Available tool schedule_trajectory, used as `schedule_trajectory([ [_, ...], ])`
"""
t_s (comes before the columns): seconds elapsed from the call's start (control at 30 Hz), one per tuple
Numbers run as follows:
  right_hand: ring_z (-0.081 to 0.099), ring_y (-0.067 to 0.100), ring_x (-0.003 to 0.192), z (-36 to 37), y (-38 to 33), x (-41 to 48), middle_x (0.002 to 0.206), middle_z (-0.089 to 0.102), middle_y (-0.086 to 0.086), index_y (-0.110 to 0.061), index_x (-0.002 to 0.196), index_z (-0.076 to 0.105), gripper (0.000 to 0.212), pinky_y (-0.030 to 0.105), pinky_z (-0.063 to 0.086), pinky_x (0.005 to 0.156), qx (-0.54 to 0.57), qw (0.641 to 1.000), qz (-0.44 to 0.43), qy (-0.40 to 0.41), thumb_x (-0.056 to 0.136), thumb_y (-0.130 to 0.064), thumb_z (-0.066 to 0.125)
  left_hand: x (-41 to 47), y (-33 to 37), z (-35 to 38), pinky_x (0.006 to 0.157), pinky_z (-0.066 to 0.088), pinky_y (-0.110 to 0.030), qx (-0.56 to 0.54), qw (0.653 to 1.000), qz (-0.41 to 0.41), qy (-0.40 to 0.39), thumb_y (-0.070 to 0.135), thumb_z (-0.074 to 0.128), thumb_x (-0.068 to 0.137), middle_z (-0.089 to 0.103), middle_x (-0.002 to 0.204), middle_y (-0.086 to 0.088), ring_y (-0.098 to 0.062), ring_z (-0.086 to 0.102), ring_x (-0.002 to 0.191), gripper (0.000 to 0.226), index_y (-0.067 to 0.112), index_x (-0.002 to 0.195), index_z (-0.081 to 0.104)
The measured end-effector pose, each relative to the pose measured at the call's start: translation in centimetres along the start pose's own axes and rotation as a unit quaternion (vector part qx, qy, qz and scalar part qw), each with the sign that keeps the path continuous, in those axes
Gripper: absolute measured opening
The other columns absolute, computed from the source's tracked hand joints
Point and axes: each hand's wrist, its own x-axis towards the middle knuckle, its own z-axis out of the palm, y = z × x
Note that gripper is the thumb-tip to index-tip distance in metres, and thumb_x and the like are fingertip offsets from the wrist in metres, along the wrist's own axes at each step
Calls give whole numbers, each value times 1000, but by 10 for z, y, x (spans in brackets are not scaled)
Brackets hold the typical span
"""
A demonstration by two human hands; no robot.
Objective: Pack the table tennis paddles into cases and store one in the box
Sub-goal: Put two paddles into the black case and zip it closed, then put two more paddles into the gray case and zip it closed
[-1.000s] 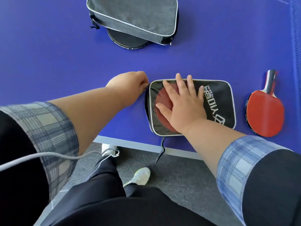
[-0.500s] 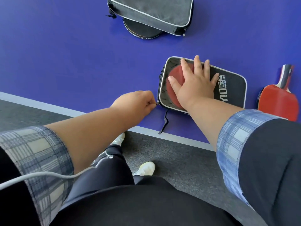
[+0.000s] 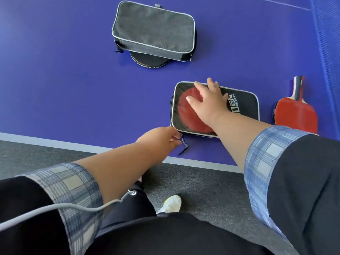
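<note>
Here, in the head view, your right hand (image 3: 207,103) is lying flat with its fingers (image 3: 199,87) spread wide, pressing down on the black case (image 3: 244,105) and gripping nothing. That case is sitting on the blue surface (image 3: 73,80) near its front edge, and the red paddle (image 3: 191,116) inside it is showing through the clear window under your palm. White lettering is showing on the case's dark half, just beyond your hand.

Your left hand (image 3: 160,138) is reaching to the near left corner of the black case, its fingers (image 3: 173,139) pinched closed on the zipper pull (image 3: 182,138). A dark strap (image 3: 184,149) is hanging from that corner across the surface toward the edge.

A second red paddle (image 3: 296,115) is lying bare on the surface just to the right of the black case, handle pointing away from you, not touching the case. Farther back, well apart from both, a grey case (image 3: 154,30) is resting on top of a black paddle (image 3: 149,61), whose round edge is sticking out from under the near side.

Below the surface edge, you are standing on grey carpet (image 3: 211,190), with one pale shoe (image 3: 170,204) showing. A grey cable (image 3: 55,208) is running across your left plaid sleeve (image 3: 73,190).
</note>
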Motion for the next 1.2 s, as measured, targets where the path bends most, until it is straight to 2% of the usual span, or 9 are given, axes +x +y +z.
schedule_trajectory([
  [0.07, 9, 24, 153, -20, 7, -13, 166, 12, 11, -29, 152, 37, 61, 47, 10, 123, 129, 991, 33, 19, 96, -50, 52, -6, 1, -11, 78, 54, -34, -1, 999, -28, -25, 50, 51, 94, 65, 107, 12, -16, 65, 87, 28, 33, 114, 61],
  [0.17, 23, 25, 150, -38, 31, -52, 163, 25, 12, -22, 149, 43, 60, 45, 22, 120, 120, 981, 127, 79, 95, -45, 56, -6, 3, -32, 63, 52, -28, -18, 995, -94, -27, 56, 50, 92, 67, 95, 4, -17, 65, 73, 36, 28, 114, 60],
  [0.3, 28, 28, 146, -49, 71, -101, 158, 31, 12, -18, 152, 37, 71, 45, 28, 117, 125, 955, 258, 71, 91, -47, 60, 7, 11, -61, 82, 57, -37, -62, 988, -130, -54, 56, 52, 91, 67, 107, -2, -21, 68, 82, 60, 25, 142, 45],
  [0.4, 24, 26, 148, -60, 88, -108, 162, 26, 9, -17, 156, 28, 81, 44, 26, 117, 168, 937, 301, 47, 90, -48, 63, 25, 23, -73, 78, 57, -34, -88, 986, -115, -79, 50, 57, 92, 65, 114, 2, -22, 69, 85, 63, 24, 145, 38],
  [0.53, 28, 23, 148, -65, 87, -90, 164, 25, 3, -17, 159, 18, 91, 38, 28, 115, 247, 912, 324, 47, 88, -48, 66, 46, 39, -75, 50, 46, -23, -126, 986, -87, -66, 39, 63, 89, 64, 100, 5, -18, 62, 70, 39, 28, 123, 49],
  [0.63, 48, 22, 135, -56, 88, -77, 150, 48, 0, -15, 152, 33, 83, 39, 40, 110, 309, 890, 333, 34, 84, -42, 71, 53, 48, -66, 56, 46, -27, -162, 979, -119, -26, 31, 65, 86, 58, 112, -3, -20, 60, 83, 40, 27, 121, 48],
  [0.77, 70, 18, 96, -49, 100, -63, 107, 72, -3, -24, 108, 61, 35, 41, 56, 88, 367, 868, 330, 46, 77, -30, 76, 59, 65, -57, 70, 53, -38, -150, 976, -156, 32, 27, 66, 82, 48, 118, -7, -28, 60, 86, 48, 23, 127, 47],
  [0.9, 71, 14, 90, -66, 106, -45, 106, 72, -4, -25, 109, 61, 35, 35, 59, 81, 414, 855, 308, 54, 78, -23, 77, 74, 91, -59, 89, 52, -51, -125, 970, -195, 78, 31, 69, 84, 44, 127, -10, -38, 58, 99, 59, 20, 134, 40],
  [1.2, 65, 14, 85, -167, 171, 69, 101, 68, -5, -26, 111, 60, 38, 30, 50, 66, 358, 888, 271, 99, 76, -30, 73, 187, 187, -98, 84, 55, -42, -269, 951, -70, 137, 24, 61, 81, 66, 111, 1, -23, 64, 97, 37, 28, 117, 56],
])
